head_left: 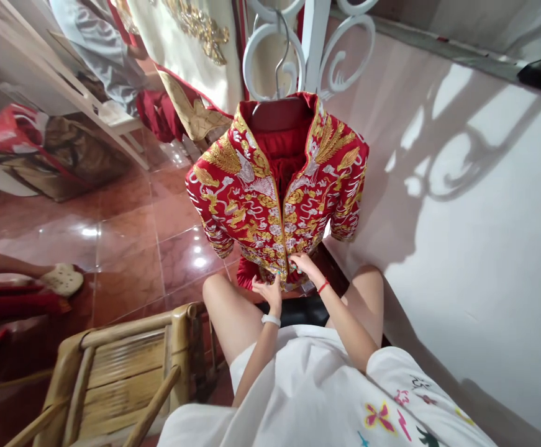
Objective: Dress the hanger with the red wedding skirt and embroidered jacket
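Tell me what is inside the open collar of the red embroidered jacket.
Inside the jacket collar, a dark hanger and gathered red fabric show. Lower down, the closed front covers the inside, where the left hand and right hand touch the hem.

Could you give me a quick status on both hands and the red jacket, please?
Left hand and right hand on red jacket at lower front opening, grip unclear. Jacket hangs on white stand. Bamboo chair by left knee, apart.

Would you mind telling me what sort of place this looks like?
Probably a traditional-dress shop or tailor's workroom: an embroidered red jacket hangs from a white rack, with more gold-embroidered garments hung behind it.
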Motion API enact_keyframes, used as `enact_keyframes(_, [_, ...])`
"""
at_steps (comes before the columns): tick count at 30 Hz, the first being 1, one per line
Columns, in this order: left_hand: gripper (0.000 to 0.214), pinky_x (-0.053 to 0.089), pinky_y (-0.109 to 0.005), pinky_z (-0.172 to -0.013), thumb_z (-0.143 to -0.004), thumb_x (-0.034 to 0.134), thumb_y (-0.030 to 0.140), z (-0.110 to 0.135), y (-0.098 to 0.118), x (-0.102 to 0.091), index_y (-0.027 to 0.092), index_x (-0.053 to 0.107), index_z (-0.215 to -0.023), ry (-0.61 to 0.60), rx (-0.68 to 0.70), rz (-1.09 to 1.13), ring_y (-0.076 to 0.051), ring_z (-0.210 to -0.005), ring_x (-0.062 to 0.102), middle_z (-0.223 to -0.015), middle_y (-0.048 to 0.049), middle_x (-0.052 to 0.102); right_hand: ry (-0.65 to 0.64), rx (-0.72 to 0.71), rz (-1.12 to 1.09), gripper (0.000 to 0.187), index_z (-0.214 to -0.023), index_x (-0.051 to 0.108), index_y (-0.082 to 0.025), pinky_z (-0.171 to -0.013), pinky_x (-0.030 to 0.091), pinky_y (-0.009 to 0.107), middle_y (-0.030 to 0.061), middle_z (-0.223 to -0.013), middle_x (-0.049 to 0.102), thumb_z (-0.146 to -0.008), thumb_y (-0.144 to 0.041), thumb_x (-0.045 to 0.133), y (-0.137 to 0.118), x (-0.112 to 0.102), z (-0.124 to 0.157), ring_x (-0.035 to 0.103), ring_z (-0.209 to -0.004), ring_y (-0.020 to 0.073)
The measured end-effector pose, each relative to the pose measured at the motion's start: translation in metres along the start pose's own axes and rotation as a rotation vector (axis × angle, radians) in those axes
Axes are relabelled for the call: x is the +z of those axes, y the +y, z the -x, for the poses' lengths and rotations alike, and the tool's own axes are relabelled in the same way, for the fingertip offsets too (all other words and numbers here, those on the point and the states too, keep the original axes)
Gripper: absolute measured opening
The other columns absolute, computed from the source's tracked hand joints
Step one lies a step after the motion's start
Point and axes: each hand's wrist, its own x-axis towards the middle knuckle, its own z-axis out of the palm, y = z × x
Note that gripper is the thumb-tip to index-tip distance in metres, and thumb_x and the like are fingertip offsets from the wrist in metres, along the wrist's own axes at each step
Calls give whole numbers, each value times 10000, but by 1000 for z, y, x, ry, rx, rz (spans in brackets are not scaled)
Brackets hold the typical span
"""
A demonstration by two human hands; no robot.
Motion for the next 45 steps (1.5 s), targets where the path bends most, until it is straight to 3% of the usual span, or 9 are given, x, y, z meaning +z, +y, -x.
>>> enact_keyframes(5, [265,330,-419,-987,-777,679,194,2,39,8,184,602,-1030,-306,584,-664,-304,-1095,556,-1095,-140,638,49,-34,24,217,-521,446,-197,-475,229,230,-67,-453,387,-705,-279,528,9,6,15,330,-479,81])
enact_keyframes(8, [157,324,-398,-928,-839,550,121,-7,53,19,171,624,-969,-338,677,-873,-290,-1007,603,-1001,-144,688,77,-52,3,243,-516,428,-197,-499,236,228,-59,-471,408,-703,-285,554,10,9,18,363,-530,91])
enact_keyframes(14, [164,331,-337,-824,-863,486,103,-15,58,22,176,632,-877,-343,669,-904,-252,-879,633,-888,-123,701,-66,71,-138,287,-541,319,-237,-419,164,211,-103,-426,261,-765,-296,488,-5,12,18,202,-406,64])
enact_keyframes(20, [93,308,-280,-678,-874,559,194,-16,62,24,189,652,-868,-373,560,-680,-219,-760,626,-840,-108,696,-225,64,-278,350,-553,284,-237,-381,135,199,-110,-431,220,-834,-302,480,-72,2,8,129,-383,50])
enact_keyframes(24, [145,288,-273,-639,-871,598,279,-13,72,24,186,638,-768,-351,573,-651,-203,-663,593,-718,-85,660,-182,-114,-411,349,-581,345,-217,-391,163,189,-99,-469,282,-824,-342,562,-106,8,18,178,-395,37])
enact_keyframes(29, [129,303,-278,-651,-863,609,287,-16,109,27,183,647,-929,-157,645,-712,-226,-743,619,-841,-109,696,-57,-132,-456,377,-555,362,-211,-391,127,200,-99,-447,278,-788,-372,611,-100,26,35,169,-386,29])
enact_keyframes(35, [189,311,-284,-643,-930,498,201,-24,131,34,175,664,-1017,-252,693,-812,-231,-734,636,-849,-129,703,-53,-99,-473,376,-545,358,-211,-387,115,201,-105,-427,266,-801,-341,601,-104,25,37,165,-371,28])
enact_keyframes(39, [223,344,-277,-674,-947,484,247,-27,125,34,169,660,-1061,-271,764,-693,-241,-782,641,-918,-142,705,-20,-153,-459,360,-546,369,-206,-380,125,197,-102,-430,277,-821,-276,591,-148,15,34,173,-375,28])
enact_keyframes(45, [186,341,-263,-678,-948,483,265,-28,134,39,192,637,-872,-291,751,-609,-201,-726,593,-787,-87,663,61,-501,-482,338,-613,413,-204,-392,201,179,-95,-487,342,-872,-336,586,-245,24,31,245,-396,29])
